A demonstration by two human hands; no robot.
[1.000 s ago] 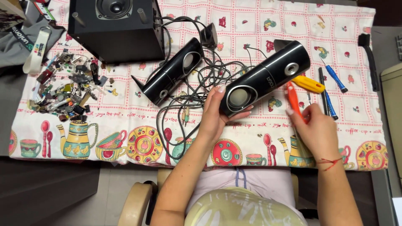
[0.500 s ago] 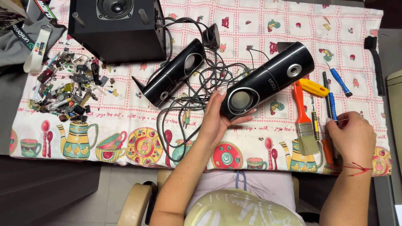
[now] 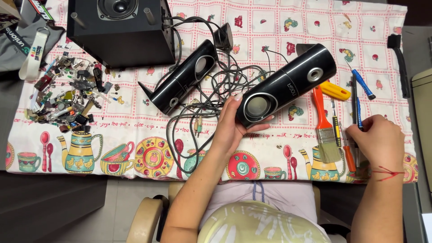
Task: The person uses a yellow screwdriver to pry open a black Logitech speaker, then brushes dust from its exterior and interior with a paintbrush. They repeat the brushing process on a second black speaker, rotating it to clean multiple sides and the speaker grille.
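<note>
My left hand grips the near end of a long black cylindrical speaker, which lies tilted across the patterned tablecloth. My right hand rests at the right among a row of hand tools, its fingers curled over a thin blue screwdriver. Just left of that hand lie an orange-handled paintbrush and a small orange screwdriver. Tangled black cables run from the speaker toward the back.
A second black speaker lies left of the cables, and a black subwoofer box stands at the back left. A heap of small electronic parts sits at the far left. A yellow-handled tool and another blue screwdriver lie beside the held speaker.
My right hand put the orange-handled paintbrush down on the cloth, moved right and closed over the tools there. The left hand kept hold of the speaker.
</note>
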